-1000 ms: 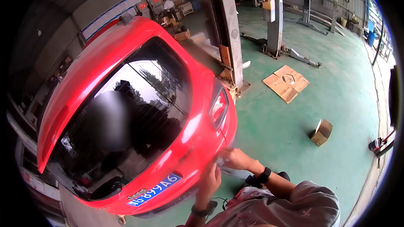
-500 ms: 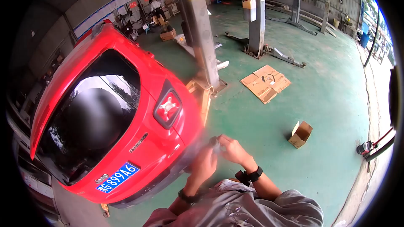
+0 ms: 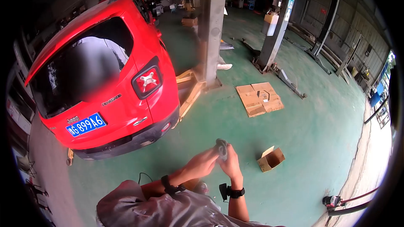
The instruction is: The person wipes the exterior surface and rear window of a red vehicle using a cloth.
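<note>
The left hand (image 3: pixel 203 163) and right hand (image 3: pixel 230 163) grip a crumpled grey item (image 3: pixel 221 149) that could drop onto the near floor (image 3: pixel 301 176) if either loosens.

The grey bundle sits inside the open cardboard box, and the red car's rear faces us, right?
No: the head view shows the grey bundle held between the left hand and right hand, not inside the box. The red car's rear does face us.

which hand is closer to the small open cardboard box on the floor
Right. The right hand is apart from the open box, to its left in the view; the left hand is farther left, toward the red car.
</note>
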A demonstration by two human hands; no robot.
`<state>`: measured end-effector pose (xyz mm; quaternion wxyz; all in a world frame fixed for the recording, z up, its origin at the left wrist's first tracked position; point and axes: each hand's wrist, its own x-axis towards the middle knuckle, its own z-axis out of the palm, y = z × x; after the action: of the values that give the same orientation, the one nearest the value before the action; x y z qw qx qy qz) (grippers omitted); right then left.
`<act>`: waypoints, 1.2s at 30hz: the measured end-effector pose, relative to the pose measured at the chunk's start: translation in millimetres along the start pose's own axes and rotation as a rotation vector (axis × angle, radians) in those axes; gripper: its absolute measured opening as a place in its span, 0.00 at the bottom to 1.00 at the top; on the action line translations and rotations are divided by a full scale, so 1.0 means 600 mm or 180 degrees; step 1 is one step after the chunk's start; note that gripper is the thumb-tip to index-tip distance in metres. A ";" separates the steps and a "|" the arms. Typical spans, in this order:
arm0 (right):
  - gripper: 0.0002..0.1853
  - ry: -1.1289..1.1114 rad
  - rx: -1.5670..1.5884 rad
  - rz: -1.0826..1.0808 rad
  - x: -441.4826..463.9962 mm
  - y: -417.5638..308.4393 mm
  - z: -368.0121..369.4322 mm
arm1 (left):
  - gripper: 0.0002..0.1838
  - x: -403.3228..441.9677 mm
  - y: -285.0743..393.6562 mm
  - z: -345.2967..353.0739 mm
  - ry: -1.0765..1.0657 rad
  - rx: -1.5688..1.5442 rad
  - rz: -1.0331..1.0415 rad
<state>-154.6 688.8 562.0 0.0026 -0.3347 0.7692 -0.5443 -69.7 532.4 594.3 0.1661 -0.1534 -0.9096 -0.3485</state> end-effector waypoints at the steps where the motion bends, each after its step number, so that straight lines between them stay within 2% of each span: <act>1: 0.28 -0.0066 0.0004 -0.0020 0.000 -0.007 -0.002 | 0.24 -0.006 0.000 -0.001 0.0055 0.0053 0.0121; 7: 0.28 -0.0377 -0.0053 -0.0392 -0.012 -0.025 0.073 | 0.23 -0.091 0.011 -0.055 0.0135 0.0359 -0.0086; 10: 0.28 -0.0790 0.0076 -0.0506 -0.021 -0.055 0.149 | 0.21 -0.180 0.003 -0.084 0.0234 0.0578 -0.0603; 11: 0.28 -0.0923 0.0189 -0.0669 -0.025 -0.074 0.181 | 0.21 -0.214 0.006 -0.105 0.0550 0.0578 -0.0487; 15: 0.28 -0.1541 0.0584 -0.1081 -0.060 -0.184 0.313 | 0.21 -0.384 0.032 -0.188 0.1009 0.0213 -0.1063; 18: 0.29 -0.1913 0.0701 -0.1045 -0.145 -0.267 0.412 | 0.20 -0.533 0.060 -0.231 0.1279 0.0099 -0.1417; 19: 0.30 -0.1975 0.0678 -0.1057 -0.178 -0.292 0.445 | 0.15 -0.574 0.077 -0.252 0.1481 0.0102 -0.1379; 22: 0.31 -0.1806 0.0813 -0.1102 -0.271 -0.360 0.561 | 0.10 -0.718 0.091 -0.285 0.1555 0.0341 -0.1588; 23: 0.31 -0.1785 0.0802 -0.1098 -0.311 -0.372 0.582 | 0.08 -0.774 0.085 -0.286 0.1531 0.0500 -0.1513; 24: 0.31 -0.1848 0.0894 -0.1073 -0.341 -0.384 0.610 | 0.09 -0.814 0.091 -0.297 0.1653 0.0065 -0.1704; 26: 0.32 -0.2023 0.1172 -0.0931 -0.403 -0.349 0.671 | 0.09 -0.878 0.095 -0.318 0.1684 0.0058 -0.1693; 29: 0.31 -0.1908 0.0973 -0.1121 -0.442 -0.413 0.664 | 0.09 -0.926 0.108 -0.339 0.1560 -0.0003 -0.1462; 32: 0.30 -0.1908 0.0516 -0.0905 -0.459 -0.448 0.652 | 0.09 -0.939 0.114 -0.347 0.1441 0.0094 -0.1239; 36: 0.31 -0.1672 0.0197 -0.0883 -0.476 -0.484 0.641 | 0.09 -0.935 0.143 -0.365 0.1517 -0.0257 -0.1347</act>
<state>357.2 462.1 546.2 0.1374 -0.5658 0.6721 -0.4574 510.3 351.7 568.4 0.2921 0.1186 -0.8423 -0.4372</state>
